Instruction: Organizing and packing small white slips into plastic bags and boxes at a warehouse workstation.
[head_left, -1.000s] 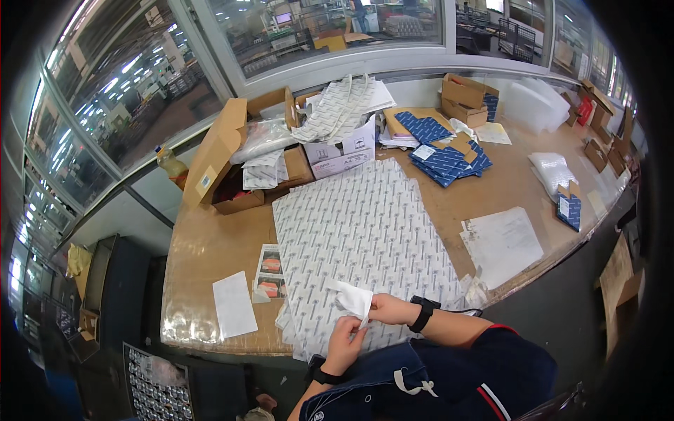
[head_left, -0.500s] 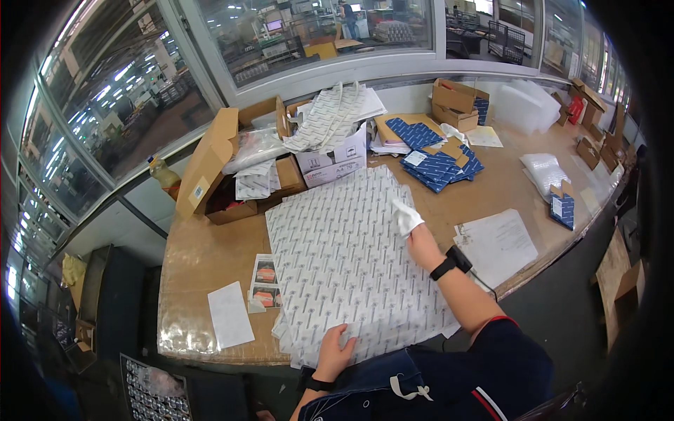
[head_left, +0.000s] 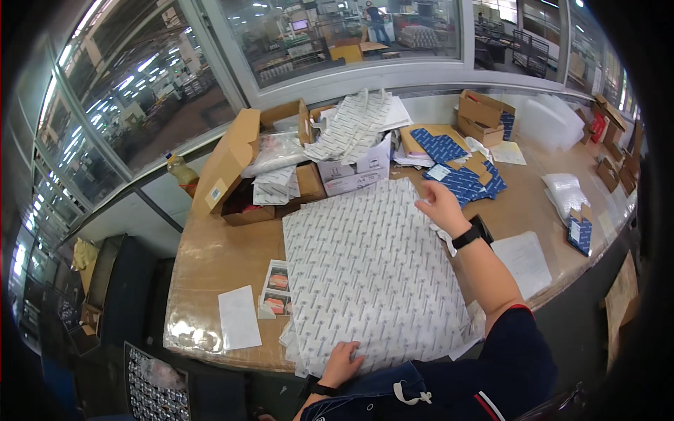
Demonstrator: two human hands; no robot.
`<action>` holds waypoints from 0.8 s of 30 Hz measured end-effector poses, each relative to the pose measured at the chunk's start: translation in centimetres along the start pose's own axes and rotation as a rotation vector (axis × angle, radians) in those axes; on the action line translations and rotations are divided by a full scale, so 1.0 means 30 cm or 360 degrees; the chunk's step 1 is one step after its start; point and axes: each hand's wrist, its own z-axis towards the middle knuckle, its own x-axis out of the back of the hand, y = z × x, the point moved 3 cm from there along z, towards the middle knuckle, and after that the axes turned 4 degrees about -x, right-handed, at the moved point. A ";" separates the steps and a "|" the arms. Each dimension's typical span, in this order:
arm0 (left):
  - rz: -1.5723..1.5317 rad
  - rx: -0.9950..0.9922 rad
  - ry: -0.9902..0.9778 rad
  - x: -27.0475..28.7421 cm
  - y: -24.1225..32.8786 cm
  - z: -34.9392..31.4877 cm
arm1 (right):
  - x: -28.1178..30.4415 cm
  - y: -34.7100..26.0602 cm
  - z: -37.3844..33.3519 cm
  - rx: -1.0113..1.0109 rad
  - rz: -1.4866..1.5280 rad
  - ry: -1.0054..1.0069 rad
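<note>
A thick stack of white printed wrapping paper (head_left: pixel 375 274) covers the middle of the table. My left hand (head_left: pixel 341 365) rests on its near edge, fingers spread over the top sheet. At the stack's far right corner hovers my right hand (head_left: pixel 444 209), thumb and forefinger apart, nothing visible between them. Whether its fingertips touch the sheet I cannot tell. A crumpled white cloth (head_left: pixel 445 241) lies below that wrist, against the stack's right edge, partly hidden. Behind the forearm a small black object (head_left: pixel 481 228) shows in part.
Blue printed packets (head_left: pixel 460 181) lie beyond the right hand. Behind the stack stand a white carton (head_left: pixel 354 172) and an opened cardboard box (head_left: pixel 228 158). Loose sheets lie left (head_left: pixel 239 318) and right (head_left: pixel 523 263) of the stack. A bubble-wrap packet (head_left: pixel 564 195) sits farther right.
My right hand has let go of the white cloth, which now lies beside the stack, and has moved to the far right corner. My left hand stays on the near edge. The view has shifted slightly.
</note>
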 end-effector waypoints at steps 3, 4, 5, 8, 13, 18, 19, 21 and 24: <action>-0.0088 0.0001 0.0018 -0.002 -0.003 0.011 | -0.088 -0.090 0.165 0.0379 -0.0055 0.0148; -0.0139 0.0029 0.0008 0.000 -0.005 0.011 | -0.142 -0.113 0.221 0.0398 -0.0037 0.0140; -0.0133 0.0030 0.0025 -0.001 -0.006 0.013 | -0.188 -0.139 0.272 0.0508 -0.0089 0.0199; -0.0184 0.0115 -0.0011 -0.002 -0.014 0.006 | -0.346 -0.240 0.376 0.0618 -0.0270 0.0208; -0.0225 0.0128 0.0073 -0.009 -0.028 -0.001 | -0.556 -0.255 0.529 0.0516 -0.0601 0.0103; -0.0270 0.0136 0.0071 -0.012 -0.044 0.000 | -0.635 -0.195 0.628 0.0398 -0.0708 -0.0092; -0.0276 0.0144 0.0081 -0.016 -0.048 0.000 | -0.644 -0.183 0.638 0.0408 -0.0707 -0.0103; -0.0301 0.0072 0.0136 -0.021 -0.051 0.003 | -0.652 -0.152 0.659 0.0314 -0.0563 -0.0132; -0.0289 0.0129 0.0092 -0.015 -0.047 0.007 | -0.616 -0.171 0.657 0.0285 -0.0213 0.0036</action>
